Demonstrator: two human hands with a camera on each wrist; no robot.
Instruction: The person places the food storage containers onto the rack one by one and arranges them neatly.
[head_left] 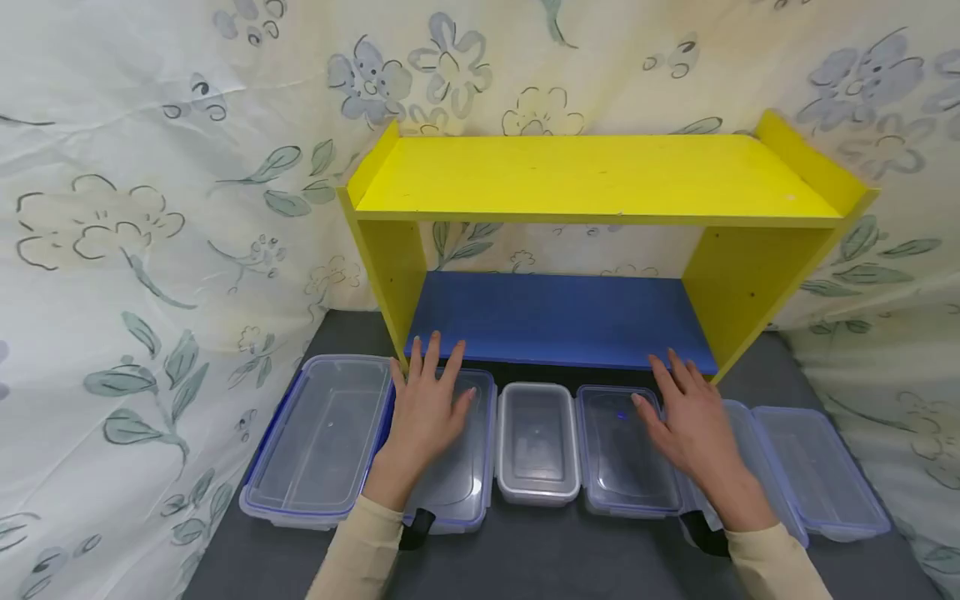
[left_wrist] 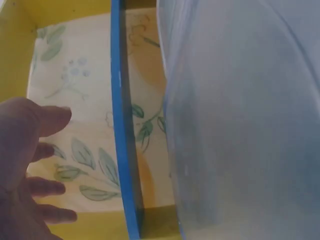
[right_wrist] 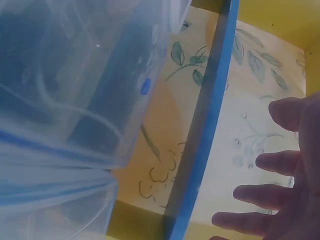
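In the head view the left hand (head_left: 423, 412), fingers spread and holding nothing, is over two blue-rimmed clear containers, the large one (head_left: 322, 442) and its neighbour (head_left: 453, 467). The right hand (head_left: 693, 425), also spread and empty, is above the right side of another lidded container (head_left: 626, 450). Both hands' fingertips reach toward the front edge of the blue lower shelf (head_left: 555, 317). In the left wrist view the left hand (left_wrist: 30, 165) has its fingers apart beside the blue shelf edge (left_wrist: 125, 125); the right hand (right_wrist: 280, 185) looks similar in the right wrist view.
A yellow shelf unit (head_left: 600, 175) stands at the back of the dark table (head_left: 540, 558). Between the hands lies a small container with a greyish-white rim (head_left: 538, 442). More clear containers (head_left: 821, 471) sit at the right. Floral cloth (head_left: 150, 250) hangs behind and at the sides.
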